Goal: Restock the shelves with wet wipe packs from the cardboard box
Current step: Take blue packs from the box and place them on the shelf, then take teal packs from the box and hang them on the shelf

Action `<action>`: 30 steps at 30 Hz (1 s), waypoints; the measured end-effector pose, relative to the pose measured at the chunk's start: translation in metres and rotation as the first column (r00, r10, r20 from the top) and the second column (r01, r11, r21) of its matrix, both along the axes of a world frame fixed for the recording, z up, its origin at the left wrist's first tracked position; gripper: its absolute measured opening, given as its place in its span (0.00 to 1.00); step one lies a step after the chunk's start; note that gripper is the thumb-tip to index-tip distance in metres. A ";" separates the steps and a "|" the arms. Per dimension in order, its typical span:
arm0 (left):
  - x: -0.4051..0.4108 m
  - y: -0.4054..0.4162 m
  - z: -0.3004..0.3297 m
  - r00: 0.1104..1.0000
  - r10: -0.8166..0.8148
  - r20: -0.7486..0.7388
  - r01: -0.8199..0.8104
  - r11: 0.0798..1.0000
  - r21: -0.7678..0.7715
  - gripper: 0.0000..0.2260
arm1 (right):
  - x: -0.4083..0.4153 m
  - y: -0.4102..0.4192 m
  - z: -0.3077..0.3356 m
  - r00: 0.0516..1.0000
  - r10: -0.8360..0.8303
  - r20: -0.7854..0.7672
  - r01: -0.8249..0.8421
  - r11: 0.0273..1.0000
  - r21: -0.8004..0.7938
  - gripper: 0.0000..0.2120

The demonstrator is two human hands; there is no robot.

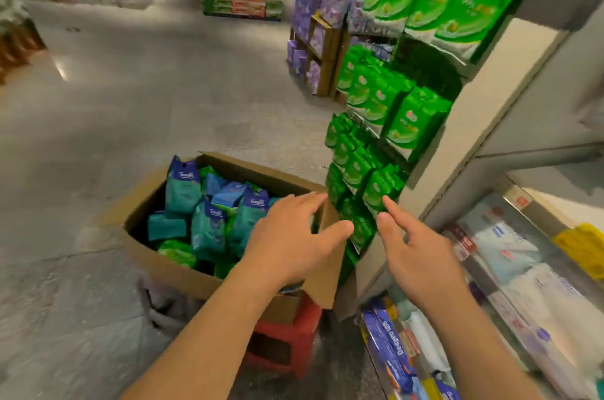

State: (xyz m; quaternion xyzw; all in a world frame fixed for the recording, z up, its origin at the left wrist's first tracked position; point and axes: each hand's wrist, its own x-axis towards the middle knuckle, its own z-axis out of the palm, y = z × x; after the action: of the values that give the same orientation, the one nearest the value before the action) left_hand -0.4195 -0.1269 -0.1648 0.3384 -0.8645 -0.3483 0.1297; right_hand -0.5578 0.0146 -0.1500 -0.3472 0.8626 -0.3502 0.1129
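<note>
Hands [353, 236] empty above cardboard box [183, 272].

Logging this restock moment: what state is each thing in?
Brown cardboard box: open, flaps up, on a red plastic stool.
Teal and blue wet wipe packs: loose in the box.
Green packs: rows fill the shelves.
Left hand: open, empty, over the box.
Right hand: open, empty.

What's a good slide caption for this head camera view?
Both empty hands, left and right, reach between the cardboard box of wet wipe packs and green-stocked shelves.
</note>
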 end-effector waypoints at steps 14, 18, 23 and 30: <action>0.151 -0.082 -0.037 0.946 0.324 -0.022 -0.316 0.935 0.162 0.41 | 0.098 -0.116 -0.031 0.967 0.254 0.014 -0.254 0.962 0.095 0.26; 0.156 -0.105 -0.050 0.927 0.374 0.032 -0.373 0.910 0.181 0.39 | 0.094 -0.146 -0.052 0.952 0.274 0.138 -0.291 0.949 0.122 0.26; 0.143 -0.141 -0.059 0.903 0.410 0.128 -0.428 0.884 0.188 0.39 | 0.076 -0.186 -0.072 0.938 0.328 0.116 -0.340 0.935 0.103 0.28; 0.113 -0.178 -0.066 0.887 0.430 0.166 -0.456 0.871 0.182 0.30 | 0.040 -0.232 -0.114 0.944 0.289 0.160 -0.310 0.942 0.128 0.27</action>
State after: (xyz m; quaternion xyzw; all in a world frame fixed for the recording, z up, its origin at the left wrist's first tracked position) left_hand -0.3061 -0.3046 -0.2312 0.5601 -0.7270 -0.3798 0.1164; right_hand -0.5180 -0.2169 -0.2643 -0.4397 0.8137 -0.2857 0.2507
